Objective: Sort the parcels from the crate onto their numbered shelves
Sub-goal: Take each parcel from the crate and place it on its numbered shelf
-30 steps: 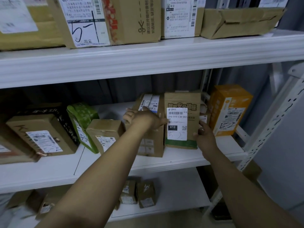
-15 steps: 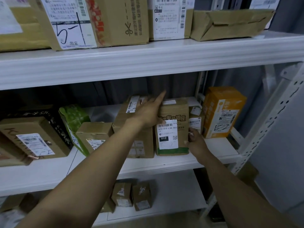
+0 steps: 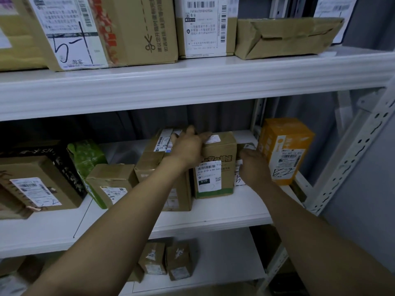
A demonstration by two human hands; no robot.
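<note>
Left fingers [image 3: 192, 135] lie flat atop the 010 parcel [image 3: 213, 182]; right fingers [image 3: 245, 154], beside the orange box [image 3: 284, 150], grip unclear.

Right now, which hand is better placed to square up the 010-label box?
Left. The left hand rests atop the 010-label box; the right hand is at the small parcel beside it.

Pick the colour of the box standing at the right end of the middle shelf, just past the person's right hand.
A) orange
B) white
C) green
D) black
A: the orange box stands at the right end of the middle shelf, just beyond the right hand.
</note>
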